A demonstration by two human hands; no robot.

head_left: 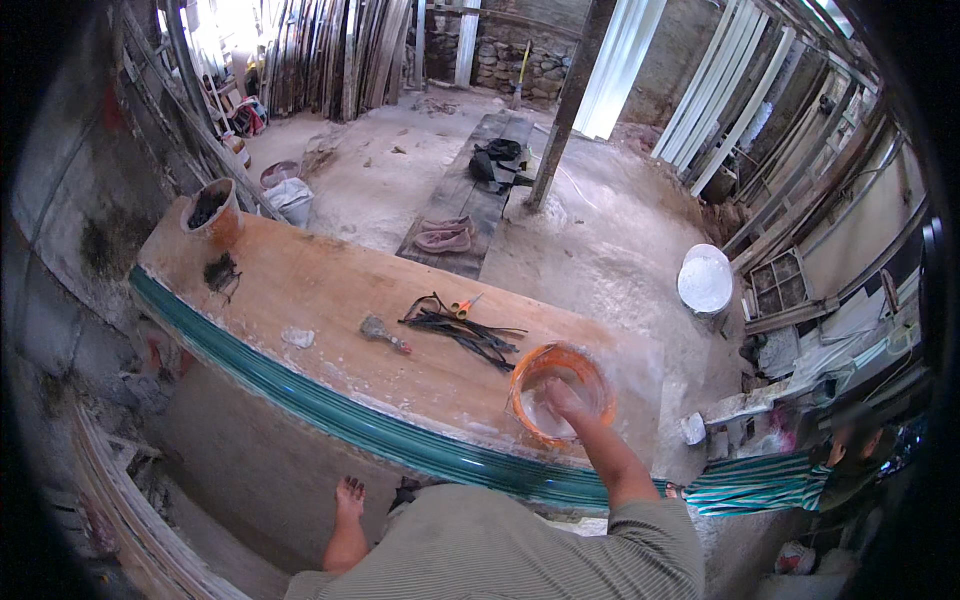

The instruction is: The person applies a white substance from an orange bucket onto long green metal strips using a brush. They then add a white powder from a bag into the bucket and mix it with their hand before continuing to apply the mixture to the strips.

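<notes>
My right hand (565,398) reaches down into an orange bucket (518,392) whose inside is coated with pale, wet-looking stuff. Its fingers are hidden low in the bucket. My left hand (350,496) hangs apart from the table, on the near side, with its fingers spread and nothing in it. The bucket stands at the right end of a long wooden table (560,315). Along the table's near edge runs a long, ribbed green moulding (330,405). Left of the bucket lie black strips (462,330), orange-handled scissors (463,307) and a whitened brush (382,331).
A white lump (298,338) and a pot (212,212) sit farther left on the table. Beyond it, a plank (440,262) holds pink shoes (443,236). A post (572,105) and a white-topped bucket (705,280) stand behind. At right is a person in striped clothing (755,483).
</notes>
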